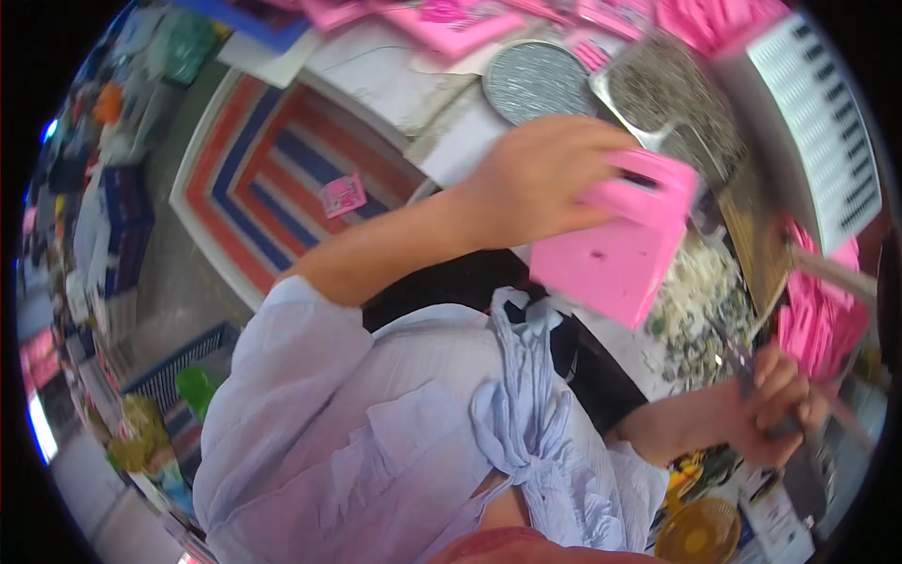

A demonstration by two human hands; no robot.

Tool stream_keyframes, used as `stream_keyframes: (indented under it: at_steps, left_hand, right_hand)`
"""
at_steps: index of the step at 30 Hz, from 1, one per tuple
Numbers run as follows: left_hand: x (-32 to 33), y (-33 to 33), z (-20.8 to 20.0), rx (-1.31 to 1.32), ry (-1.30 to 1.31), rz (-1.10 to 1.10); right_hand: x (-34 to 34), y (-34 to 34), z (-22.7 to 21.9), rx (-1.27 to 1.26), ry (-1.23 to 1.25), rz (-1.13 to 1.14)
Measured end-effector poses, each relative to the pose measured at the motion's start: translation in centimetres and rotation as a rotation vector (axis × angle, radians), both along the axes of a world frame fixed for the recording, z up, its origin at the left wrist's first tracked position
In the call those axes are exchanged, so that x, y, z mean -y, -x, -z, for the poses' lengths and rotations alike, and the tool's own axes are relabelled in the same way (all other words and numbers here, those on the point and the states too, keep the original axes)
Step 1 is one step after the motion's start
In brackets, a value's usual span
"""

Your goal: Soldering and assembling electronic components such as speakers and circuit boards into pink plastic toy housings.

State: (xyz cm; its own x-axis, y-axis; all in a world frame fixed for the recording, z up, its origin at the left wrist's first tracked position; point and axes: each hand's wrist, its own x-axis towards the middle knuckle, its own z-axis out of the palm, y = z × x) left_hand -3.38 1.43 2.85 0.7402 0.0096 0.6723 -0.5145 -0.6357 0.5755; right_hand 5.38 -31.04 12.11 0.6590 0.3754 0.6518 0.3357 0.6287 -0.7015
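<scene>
My left hand point(540, 179) is closed on the upper edge of a pink plastic case point(611, 263). The case is boxy, with rounded corners, a dark slot near its top and small holes in its face. It is tilted above the work table in front of my body. On the right, my right hand point(775, 404) is wrapped round a dark-handled tool point(789, 428) with a metal tip. The tip points toward a heap of small whitish and grey parts point(700, 301). The exact kind of tool is too blurred to tell. The case partly covers the heap.
Beyond the case are a round grey dish point(540, 83) and a metal tray of thin metal pieces point(672, 85). More pink parts point(460, 23) line the far edge. A white slotted box point(808, 122) stands right. A striped sheet point(291, 160) bears a small pink piece point(344, 195); a basket point(178, 362) sits lower left.
</scene>
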Motion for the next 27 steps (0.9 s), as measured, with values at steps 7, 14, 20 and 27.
stream_keyframes:
  at_steps: [7,14,20,27]
  left_hand:
    - [-12.5,30.4,24.9,-0.881,0.435,-1.169]
    - [-15.0,34.7,32.4,-1.717,0.143,-0.813]
    - [-16.4,9.7,-0.6,-0.545,0.183,-0.492]
    - [-23.3,-10.2,-14.8,0.315,-0.578,-0.814]
  right_hand:
    - [-0.8,0.5,0.3,-0.106,0.093,-0.008]
    - [-4.5,-0.9,1.5,-0.122,0.156,-0.065]
    - [-4.1,-0.9,1.8,-0.28,0.24,0.157]
    - [-4.3,-1.2,1.1,-0.245,0.342,0.332]
